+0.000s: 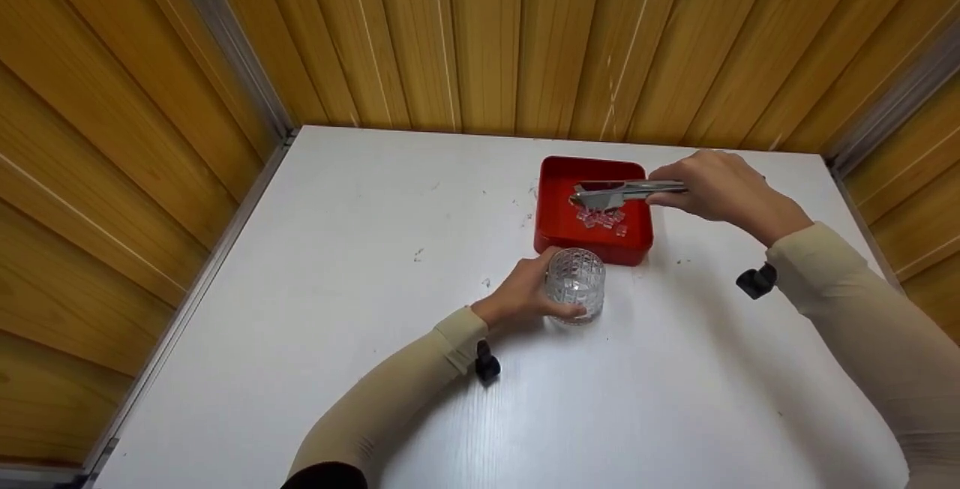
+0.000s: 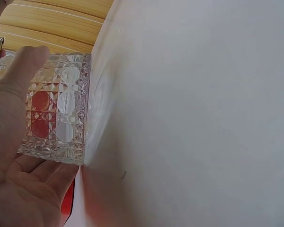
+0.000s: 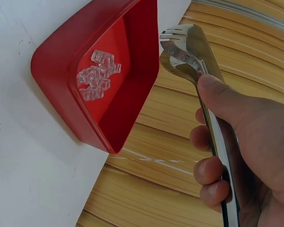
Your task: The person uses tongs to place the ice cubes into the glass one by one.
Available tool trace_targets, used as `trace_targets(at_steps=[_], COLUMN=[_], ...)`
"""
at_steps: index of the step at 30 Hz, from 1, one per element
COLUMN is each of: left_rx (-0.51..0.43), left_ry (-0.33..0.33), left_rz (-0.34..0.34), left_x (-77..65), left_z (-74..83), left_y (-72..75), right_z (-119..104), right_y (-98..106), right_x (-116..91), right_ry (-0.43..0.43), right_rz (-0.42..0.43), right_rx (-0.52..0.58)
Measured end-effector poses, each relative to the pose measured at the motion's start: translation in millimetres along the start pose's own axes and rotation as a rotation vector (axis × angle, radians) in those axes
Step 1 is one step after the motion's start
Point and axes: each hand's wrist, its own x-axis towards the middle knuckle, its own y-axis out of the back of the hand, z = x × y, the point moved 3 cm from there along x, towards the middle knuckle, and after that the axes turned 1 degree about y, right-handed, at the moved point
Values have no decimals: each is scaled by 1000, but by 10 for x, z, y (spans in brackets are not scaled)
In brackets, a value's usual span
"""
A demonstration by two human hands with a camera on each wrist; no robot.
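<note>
My left hand [image 1: 523, 292] grips a clear cut-glass tumbler [image 1: 576, 286] standing upright on the white table, thumb on the near side. The left wrist view shows its faceted wall [image 2: 61, 101] between thumb and fingers. My right hand [image 1: 716, 187] holds metal serving tongs [image 1: 634, 189], one end forked. Above a red square tray [image 1: 556, 208] hang the tong ends, close together; I cannot tell whether anything is between them. Clear ice-like cubes [image 3: 98, 78] lie in a loose heap on the tray floor.
The tumbler stands close against the tray's near side. Wood-patterned panels [image 1: 480, 39] rise behind the white table [image 1: 360, 249] and at both sides. Small dark marks dot the tabletop. Each wrist carries a small black device [image 1: 487, 363].
</note>
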Motion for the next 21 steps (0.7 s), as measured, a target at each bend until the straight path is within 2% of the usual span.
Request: trace_targets(at_steps=[6, 21], left_rx=[8, -22], left_ry=[-42, -40], left_rz=[-5, -10], left_x=[4, -3], left_z=[17, 9], left_y=[-3, -1], right_z=[92, 144], right_y=[-32, -48], right_x=[68, 276], right_ry=[10, -35], right_rz=[21, -43], right_rx=[0, -9])
